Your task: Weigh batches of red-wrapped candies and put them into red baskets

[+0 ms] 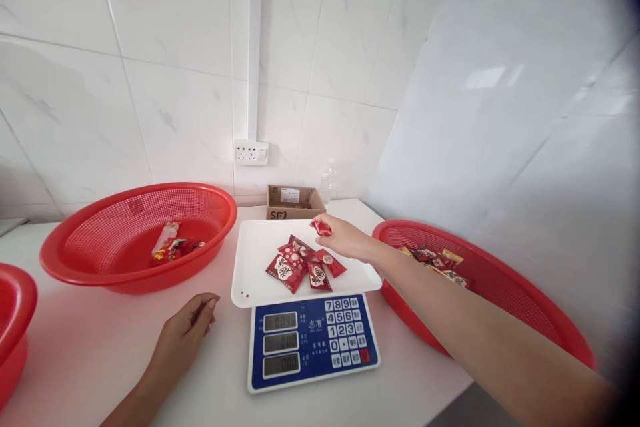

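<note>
My right hand (341, 237) is over the white weighing tray (250, 247), its fingers closed on a small red candy packet (321, 227). Below it on the tray lies a loose pile of red candy packets (293, 270) with white labels and dark lettering. The tray sits on a digital scale (315, 343) with a blue panel, number keys and three displays; the top one appears to read 0.098. My left hand (186, 325) rests on the white table left of the scale, fingers curled together, with nothing visible in them.
A red perforated basket (75, 257) at the left holds a few wrapped packets. Another red basket (530, 333) at the right contains several packets, partly behind my right forearm. A third basket (15, 300) is cut off at the left edge. Behind the tray stands an open cardboard box (280, 213).
</note>
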Motion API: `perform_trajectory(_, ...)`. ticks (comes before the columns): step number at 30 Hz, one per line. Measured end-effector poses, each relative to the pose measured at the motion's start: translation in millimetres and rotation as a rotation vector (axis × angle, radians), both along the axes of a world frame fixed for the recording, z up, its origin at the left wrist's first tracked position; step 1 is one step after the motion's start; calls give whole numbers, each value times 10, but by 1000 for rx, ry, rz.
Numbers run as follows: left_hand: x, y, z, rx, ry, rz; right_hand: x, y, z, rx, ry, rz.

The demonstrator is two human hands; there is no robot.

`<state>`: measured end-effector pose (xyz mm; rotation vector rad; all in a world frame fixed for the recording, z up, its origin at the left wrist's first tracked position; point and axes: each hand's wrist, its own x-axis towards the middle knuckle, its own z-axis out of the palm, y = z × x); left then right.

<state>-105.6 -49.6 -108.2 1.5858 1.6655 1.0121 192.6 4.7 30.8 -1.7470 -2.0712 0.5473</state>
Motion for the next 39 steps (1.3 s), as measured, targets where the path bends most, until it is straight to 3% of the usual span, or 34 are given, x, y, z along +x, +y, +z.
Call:
perform_trajectory(5,1,12,-4,-4,-13,-5,126,-23,-111,-107,-133,32)
perform_trajectory(11,-13,8,-17,-26,-9,-4,-22,-23,-234,-33,-105,98)
perform_trajectory(17,-5,13,-17,-13,-28,2,-168,-56,-182,29,78,144)
perform_trajectory(21,-15,18,-40,-17,-21,-11,-118,-49,-148,103,75,139)
perform_trajectory(26,-20,12,-33,0,-25,-3,-48,-101,-103,39,74,117)
perform_trajectory(33,18,-7,35,-15,-36,5,-116,-382,-38,-109,-154,354)
perform_trajectory(39,4,0,9,14,-38,-6,-127,-353,-201,-69,-256,325)
